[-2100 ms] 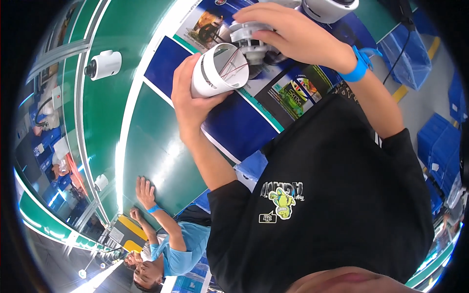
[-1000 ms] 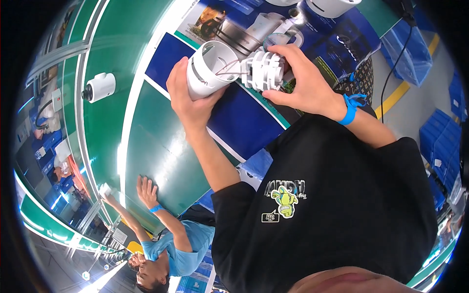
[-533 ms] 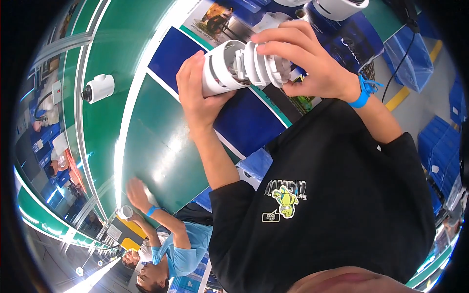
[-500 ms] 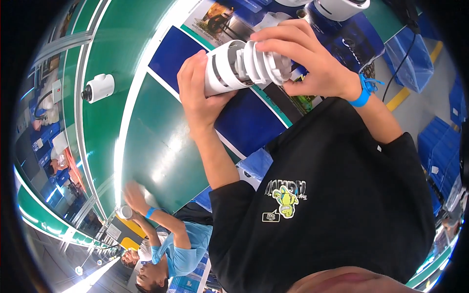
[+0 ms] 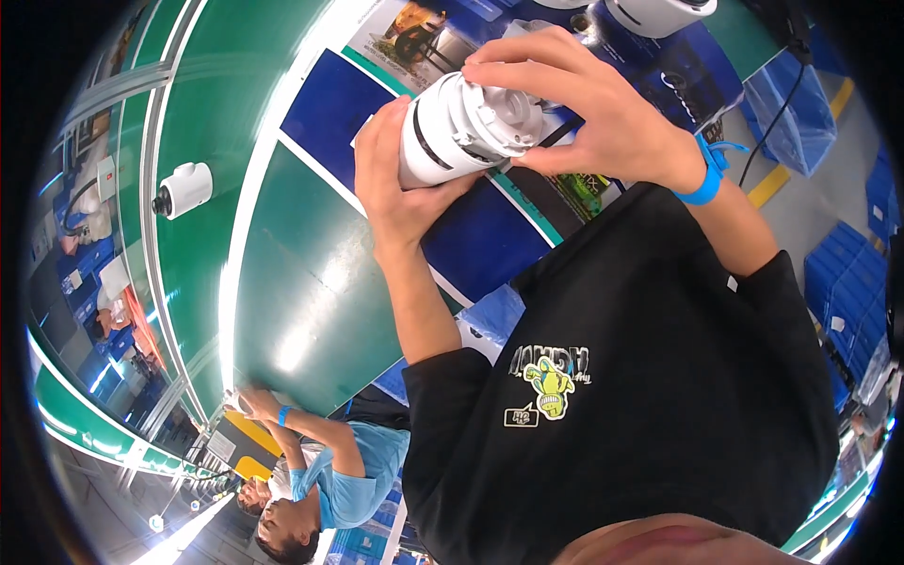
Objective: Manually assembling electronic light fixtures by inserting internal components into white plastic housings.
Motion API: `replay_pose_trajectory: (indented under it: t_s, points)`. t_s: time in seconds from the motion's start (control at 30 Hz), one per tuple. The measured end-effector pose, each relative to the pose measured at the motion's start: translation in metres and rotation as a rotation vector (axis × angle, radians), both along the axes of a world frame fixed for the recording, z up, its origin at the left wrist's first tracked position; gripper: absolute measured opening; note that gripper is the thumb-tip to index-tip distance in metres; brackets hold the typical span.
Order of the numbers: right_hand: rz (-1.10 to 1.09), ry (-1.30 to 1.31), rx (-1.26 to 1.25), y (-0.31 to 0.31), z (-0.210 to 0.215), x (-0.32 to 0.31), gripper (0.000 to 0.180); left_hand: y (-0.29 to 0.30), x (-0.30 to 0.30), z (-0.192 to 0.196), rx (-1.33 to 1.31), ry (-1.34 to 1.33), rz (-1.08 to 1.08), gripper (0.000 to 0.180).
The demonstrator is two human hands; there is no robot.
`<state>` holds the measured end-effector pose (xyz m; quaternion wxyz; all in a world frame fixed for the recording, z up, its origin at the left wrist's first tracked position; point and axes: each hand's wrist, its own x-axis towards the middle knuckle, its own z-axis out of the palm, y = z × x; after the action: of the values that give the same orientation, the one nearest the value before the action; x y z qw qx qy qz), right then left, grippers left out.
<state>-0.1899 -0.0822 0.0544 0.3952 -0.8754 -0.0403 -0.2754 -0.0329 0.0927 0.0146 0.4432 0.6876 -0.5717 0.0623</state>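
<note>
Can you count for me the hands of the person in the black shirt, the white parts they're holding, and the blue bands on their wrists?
Hands: 2 (left hand, right hand)
White parts: 2 (smooth housing, ribbed part)
Blue wristband: 1
Total: 5

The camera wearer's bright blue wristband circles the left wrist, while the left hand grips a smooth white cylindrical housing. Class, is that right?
Not quite: in the head view, the bright blue wristband circles the wrist of the right hand, not the left. The left hand does grip the smooth white cylindrical housing.
</note>
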Motion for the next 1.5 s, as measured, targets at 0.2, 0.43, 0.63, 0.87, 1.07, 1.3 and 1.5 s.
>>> replay_pose_trajectory:
  t_s: [0.2,0.43,0.63,0.87,1.07,1.3,1.5]
  points:
    - [0.052,0.068,-0.033,0.015,0.01,-0.015,0.071,0.025,-0.023,0.013,0.073,0.053,0.011,0.085]
    - [0.209,-0.016,-0.004,0.013,0.032,-0.015,0.067,0.028,-0.017,0.014,0.075,0.082,-0.024,0.086]
    - [0.071,-0.082,-0.542,0.008,0.027,-0.014,0.069,0.027,-0.016,0.014,0.099,0.09,-0.028,0.087]
    - [0.049,-0.074,-0.539,0.001,0.023,-0.006,0.069,0.015,-0.008,0.008,0.06,-0.023,-0.014,0.084]
    - [0.002,-0.29,-0.536,0.005,-0.002,-0.008,0.067,0.025,-0.017,0.006,-0.043,-0.06,0.0,0.083]
    - [0.055,-0.406,-0.568,-0.004,0.009,-0.004,0.063,0.028,-0.017,0.0,-0.132,0.147,-0.058,0.086]
    - [0.028,-0.498,-0.855,-0.011,0.009,-0.001,0.061,0.028,-0.016,0.0,-0.052,0.151,-0.078,0.089]
